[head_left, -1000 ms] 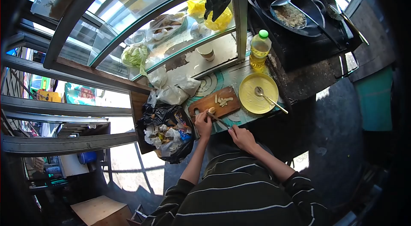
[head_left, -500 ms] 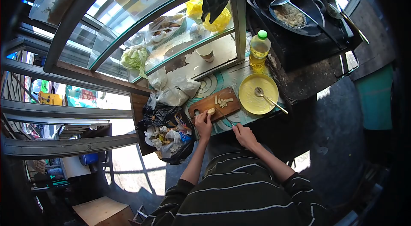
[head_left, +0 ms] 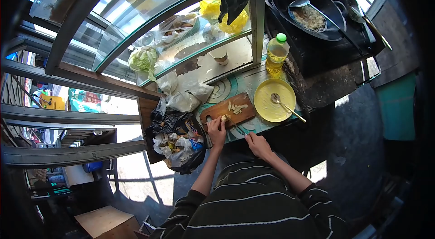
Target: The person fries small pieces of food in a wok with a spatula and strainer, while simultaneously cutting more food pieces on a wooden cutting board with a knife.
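Observation:
My left hand (head_left: 217, 133) pinches a small pale food piece (head_left: 224, 117) against the wooden cutting board (head_left: 217, 109), near its handle hole. I cannot make out what food it is. My right hand (head_left: 259, 145) is wrapped round the green handle of a knife (head_left: 236, 126), whose thin blade reaches over the board's near edge to the held piece. Several pale cut strips (head_left: 238, 108) lie on the board's far right part. Right of the board stands a yellow bowl (head_left: 265, 98) with a spoon (head_left: 290, 110) resting in it.
An oil bottle (head_left: 275, 61) with a green cap stands behind the bowl. At the far right a black wok (head_left: 333, 10) holds food and a ladle (head_left: 300, 2). Left of the board are white plastic bags (head_left: 186, 99) and a black rubbish bag (head_left: 165, 122). A glass cabinet frame (head_left: 257, 21) rises behind.
The view has shifted slightly. The knife blade and the held piece have moved a little against each other, and less of the piece shows beyond my left fingertips. Both hands keep their grip.

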### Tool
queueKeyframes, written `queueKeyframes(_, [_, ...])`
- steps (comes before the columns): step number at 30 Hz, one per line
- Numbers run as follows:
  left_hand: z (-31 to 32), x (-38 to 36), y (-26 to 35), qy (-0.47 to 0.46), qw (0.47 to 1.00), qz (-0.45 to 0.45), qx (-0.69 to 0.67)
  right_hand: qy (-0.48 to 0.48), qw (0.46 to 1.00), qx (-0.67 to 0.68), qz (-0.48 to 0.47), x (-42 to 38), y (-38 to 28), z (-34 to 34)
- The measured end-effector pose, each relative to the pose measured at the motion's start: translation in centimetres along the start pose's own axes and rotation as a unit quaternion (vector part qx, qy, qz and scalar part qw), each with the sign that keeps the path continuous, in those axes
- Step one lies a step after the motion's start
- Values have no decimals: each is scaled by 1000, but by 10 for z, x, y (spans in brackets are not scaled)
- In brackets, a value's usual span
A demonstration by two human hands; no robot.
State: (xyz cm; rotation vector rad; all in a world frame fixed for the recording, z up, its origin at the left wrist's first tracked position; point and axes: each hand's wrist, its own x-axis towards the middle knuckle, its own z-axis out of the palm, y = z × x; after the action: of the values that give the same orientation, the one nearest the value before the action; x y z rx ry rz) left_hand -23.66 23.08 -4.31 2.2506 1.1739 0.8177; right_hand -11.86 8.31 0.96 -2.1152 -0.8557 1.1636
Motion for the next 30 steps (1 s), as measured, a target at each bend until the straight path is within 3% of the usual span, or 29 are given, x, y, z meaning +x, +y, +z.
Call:
queueKeyframes(7, [12, 5, -3, 2, 1000, -25, -5, 21, 997, 70, -21, 4, 27, 11])
queueKeyframes(16, [19, 5, -12, -3, 999, -23, 22, 25, 1000, 10, 11, 3, 12, 5])
queueKeyframes(30, [-3, -1, -6, 9, 1000, -13, 19, 26, 999, 26, -23, 16, 20, 16])
